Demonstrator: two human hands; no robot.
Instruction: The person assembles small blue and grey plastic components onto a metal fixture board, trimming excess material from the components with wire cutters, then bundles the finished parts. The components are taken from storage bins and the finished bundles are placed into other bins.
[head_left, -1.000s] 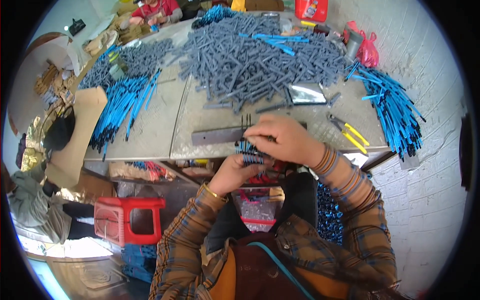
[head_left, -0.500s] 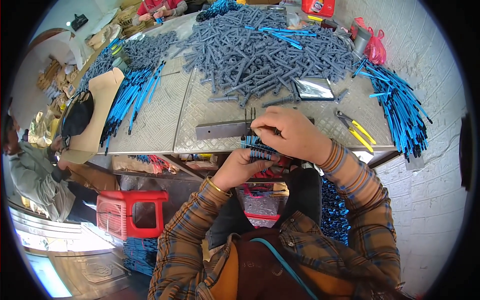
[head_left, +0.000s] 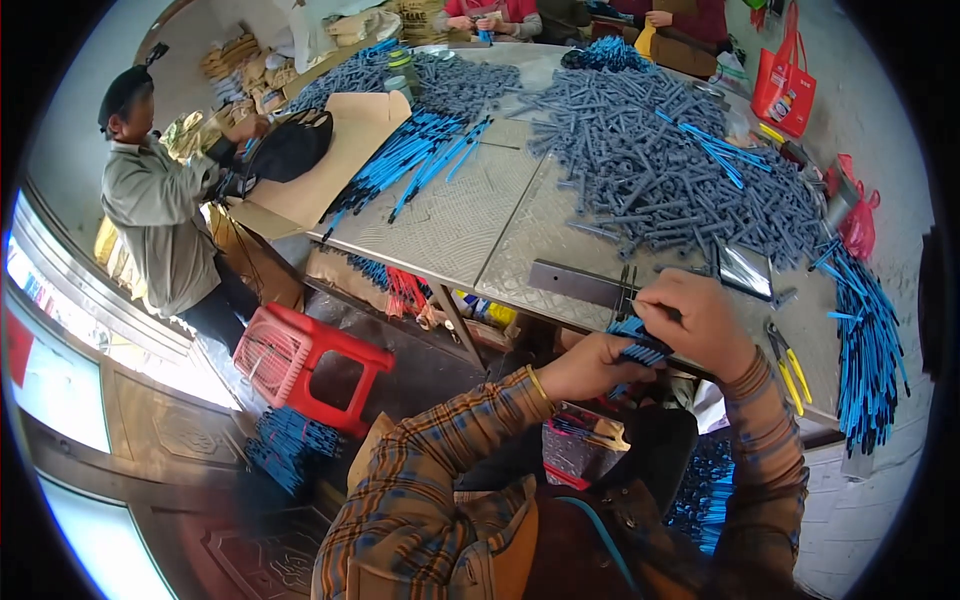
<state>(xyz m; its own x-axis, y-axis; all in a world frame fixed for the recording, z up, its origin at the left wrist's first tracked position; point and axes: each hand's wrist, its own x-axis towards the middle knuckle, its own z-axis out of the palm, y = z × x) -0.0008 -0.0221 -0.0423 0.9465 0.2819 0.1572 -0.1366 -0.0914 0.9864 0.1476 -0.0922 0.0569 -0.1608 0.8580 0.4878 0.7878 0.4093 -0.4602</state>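
Observation:
My left hand (head_left: 588, 368) is closed around a small bundle of blue sticks with black ends (head_left: 638, 345) at the table's front edge. Just above the bundle, my right hand (head_left: 700, 318) is closed in a pinch close to its tips. What the right fingers hold, if anything, is hidden behind the knuckles. Beside those fingers, thin dark prongs (head_left: 626, 288) stand up near a dark metal bar (head_left: 572, 281) on the table.
Grey plastic tubes (head_left: 660, 160) form a large heap on the table (head_left: 440, 235). Blue sticks (head_left: 868, 350) hang over the right edge, near yellow-handled pliers (head_left: 790, 370). A red stool (head_left: 345, 365) stands at left. One person (head_left: 165, 220) stands at left; others sit across.
My view has swung left, so the table and hands appear farther right. The person at left shows more fully. My hands stay together at the bundle.

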